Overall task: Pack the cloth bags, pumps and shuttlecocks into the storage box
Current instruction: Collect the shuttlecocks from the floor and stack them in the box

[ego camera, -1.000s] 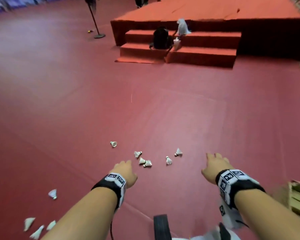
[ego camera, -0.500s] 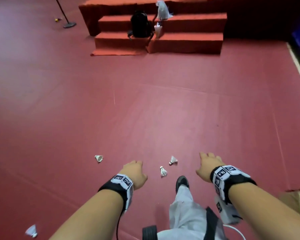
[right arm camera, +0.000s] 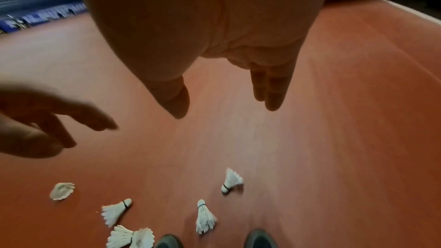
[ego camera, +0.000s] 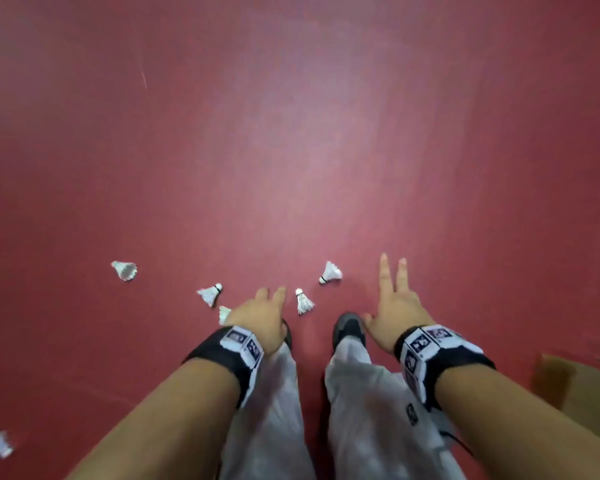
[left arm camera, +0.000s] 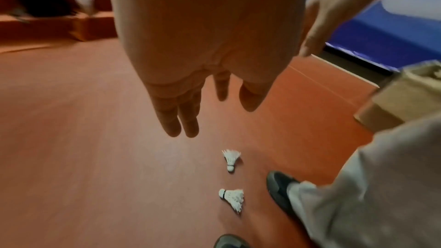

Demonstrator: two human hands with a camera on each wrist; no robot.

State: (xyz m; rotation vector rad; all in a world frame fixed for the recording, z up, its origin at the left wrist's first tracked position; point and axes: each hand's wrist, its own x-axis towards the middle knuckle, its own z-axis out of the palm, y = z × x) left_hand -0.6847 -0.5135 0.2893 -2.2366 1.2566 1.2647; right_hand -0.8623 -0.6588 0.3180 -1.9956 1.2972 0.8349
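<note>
Red floor [ego camera: 291, 133]: shuttlecocks [ego camera: 303, 302] between empty grips.

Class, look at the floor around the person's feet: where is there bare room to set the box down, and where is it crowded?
Bare: the red floor beyond the shuttlecocks, and right of the right hand. Crowded: ahead of the shoes, where shuttlecocks lie around the left hand.

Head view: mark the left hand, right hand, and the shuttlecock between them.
left hand [ego camera: 257, 315], head view, back of the hand.
right hand [ego camera: 397, 311], head view, back of the hand.
shuttlecock [ego camera: 303, 302], head view, feather skirt.
</note>
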